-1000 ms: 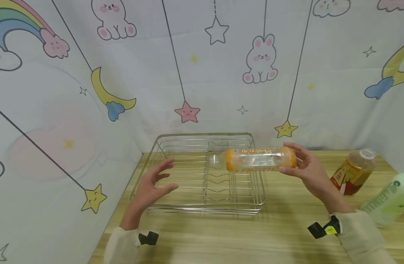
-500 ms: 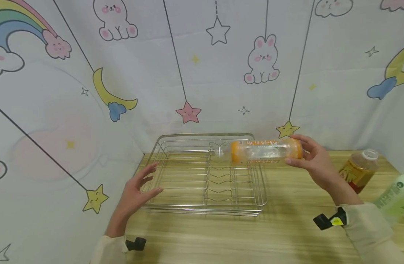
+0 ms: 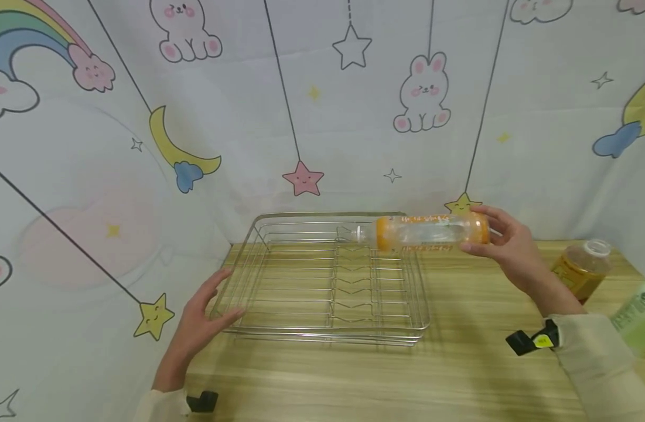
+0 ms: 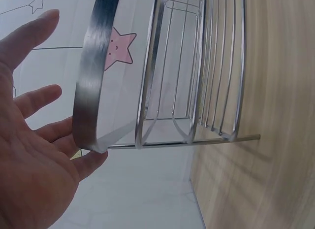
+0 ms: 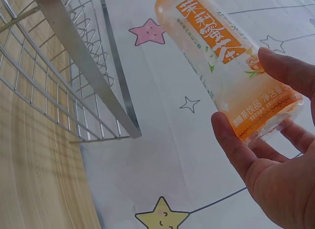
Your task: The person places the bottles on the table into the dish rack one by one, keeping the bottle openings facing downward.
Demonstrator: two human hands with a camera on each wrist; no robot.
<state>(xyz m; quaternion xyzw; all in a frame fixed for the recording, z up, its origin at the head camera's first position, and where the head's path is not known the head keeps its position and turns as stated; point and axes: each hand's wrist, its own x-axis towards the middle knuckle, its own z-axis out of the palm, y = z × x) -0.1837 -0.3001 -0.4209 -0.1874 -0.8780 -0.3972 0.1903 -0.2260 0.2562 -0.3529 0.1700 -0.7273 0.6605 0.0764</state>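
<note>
My right hand (image 3: 514,252) grips a clear plastic drink bottle (image 3: 433,232) with an orange and white label by its base end. The bottle lies on its side in the air, over the back right of the metal wire dish rack (image 3: 330,332), its white cap pointing left. In the right wrist view my thumb and fingers hold the lower end of the bottle (image 5: 216,56). Fingers spread, my left hand (image 3: 193,325) is at the rack's left front corner. In the left wrist view its fingertips are close by the rack's flat rim (image 4: 89,86); I cannot tell whether they touch.
On the wooden table (image 3: 301,381) to the right stand a bottle of amber drink (image 3: 586,266) with a white cap and a pale green bottle (image 3: 641,316), partly cut off. A white cartoon-printed curtain (image 3: 354,135) rises behind and beside the table.
The bottle in my right hand has moved up, back and slightly right. My left hand, fingers still apart, has drawn left and down from over the rack to its left edge.
</note>
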